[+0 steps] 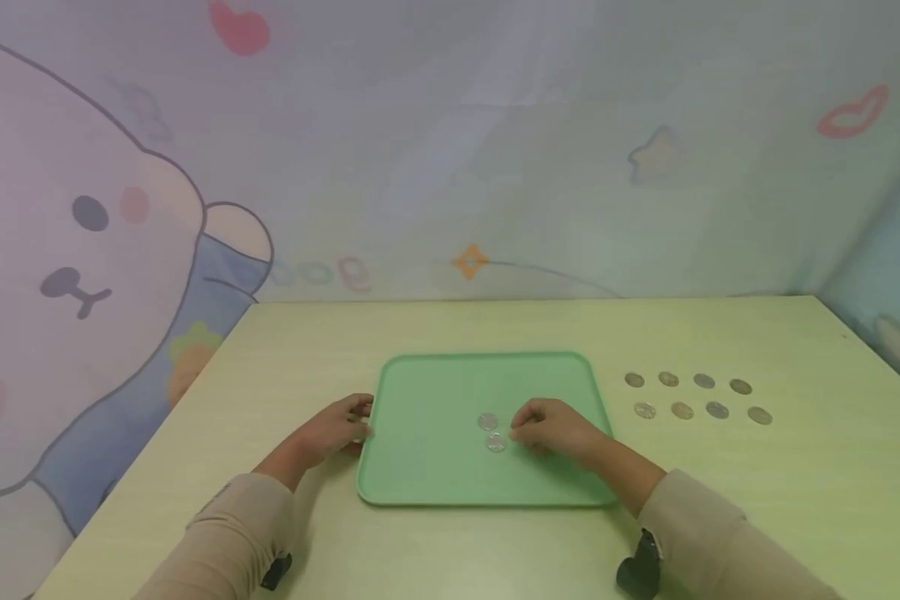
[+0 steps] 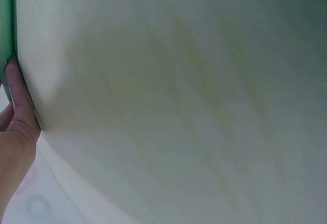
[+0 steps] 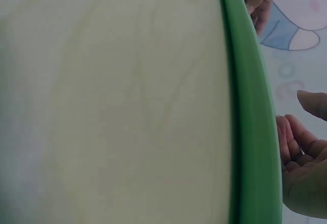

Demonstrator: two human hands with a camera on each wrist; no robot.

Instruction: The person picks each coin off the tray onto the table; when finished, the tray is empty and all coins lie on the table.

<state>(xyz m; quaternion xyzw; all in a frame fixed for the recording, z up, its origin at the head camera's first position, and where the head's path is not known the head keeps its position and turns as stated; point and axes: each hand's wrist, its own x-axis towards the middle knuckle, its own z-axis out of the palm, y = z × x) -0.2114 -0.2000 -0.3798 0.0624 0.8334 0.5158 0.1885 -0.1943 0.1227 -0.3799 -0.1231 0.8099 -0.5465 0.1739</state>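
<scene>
A light green tray (image 1: 435,475) lies on the table with two silver coins on it: a farther coin (image 1: 487,422) and a nearer coin (image 1: 496,442). My right hand (image 1: 551,429) is over the tray, its fingertips just right of the nearer coin. In the right wrist view its thumb (image 3: 312,104) stands apart from the loosely curled fingers (image 3: 304,132), and no coin shows between them. At the tray's left edge, my left hand (image 1: 335,429) touches the rim with its fingers; one finger (image 2: 19,94) lies fairly straight along it in the left wrist view.
Right of the tray, several coins lie on the table (image 1: 720,483) in two rows, a far row with one coin (image 1: 668,379) and a near row with another coin (image 1: 682,410). Behind the table hangs a cartoon-printed backdrop (image 1: 420,167).
</scene>
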